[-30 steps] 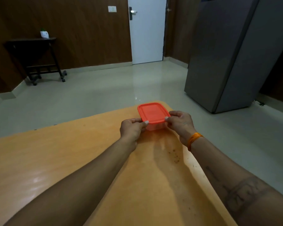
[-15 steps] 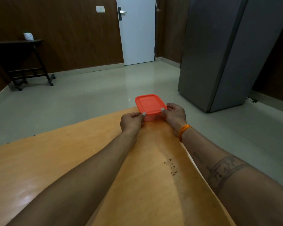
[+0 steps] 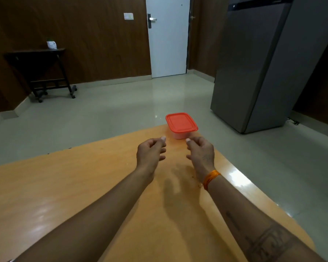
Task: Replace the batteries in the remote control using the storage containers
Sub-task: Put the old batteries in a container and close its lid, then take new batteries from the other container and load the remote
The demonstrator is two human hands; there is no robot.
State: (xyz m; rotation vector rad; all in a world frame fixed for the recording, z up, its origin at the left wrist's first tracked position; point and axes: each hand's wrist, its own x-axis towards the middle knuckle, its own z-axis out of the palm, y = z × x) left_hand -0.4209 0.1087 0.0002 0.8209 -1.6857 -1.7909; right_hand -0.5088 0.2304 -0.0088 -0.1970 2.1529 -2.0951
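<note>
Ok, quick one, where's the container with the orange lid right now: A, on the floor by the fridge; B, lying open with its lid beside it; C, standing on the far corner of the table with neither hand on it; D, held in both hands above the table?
C: the container stands lidded at the table corner, just beyond the left hand and right hand, both empty.

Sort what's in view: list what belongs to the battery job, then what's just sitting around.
Job:
- container with orange lid, lid on, at the table's far edge
- left hand, right hand, both holding nothing
- wooden table

Not the job:
- grey fridge
- dark side table
- white door
</note>
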